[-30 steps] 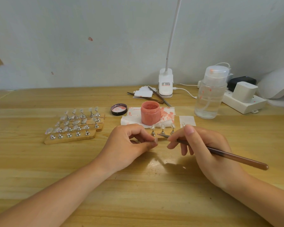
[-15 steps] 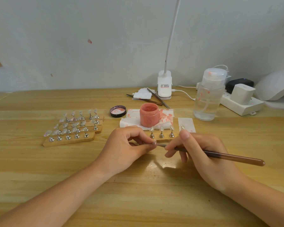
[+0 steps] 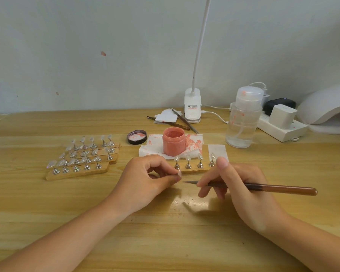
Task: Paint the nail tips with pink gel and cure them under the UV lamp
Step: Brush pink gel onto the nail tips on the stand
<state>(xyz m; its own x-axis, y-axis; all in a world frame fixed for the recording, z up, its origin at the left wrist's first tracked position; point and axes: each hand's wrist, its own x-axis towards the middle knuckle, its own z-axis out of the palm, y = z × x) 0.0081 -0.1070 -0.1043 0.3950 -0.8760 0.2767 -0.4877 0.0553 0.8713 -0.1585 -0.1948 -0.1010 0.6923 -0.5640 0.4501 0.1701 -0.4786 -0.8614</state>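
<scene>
Between left hand (image 3: pixel 145 178) fingers (image 3: pixel 173 178): nail tip (image 3: pixel 179 172); brush (image 3: pixel 249 187) tip just beside.

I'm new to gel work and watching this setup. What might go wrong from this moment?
The left hand pinches one small nail tip in bare fingertips, so the brush in the right hand may smear gel onto skin, or the tip may slip. The open pink gel jar stands just behind the hands, so a reach could knock it over.
</scene>
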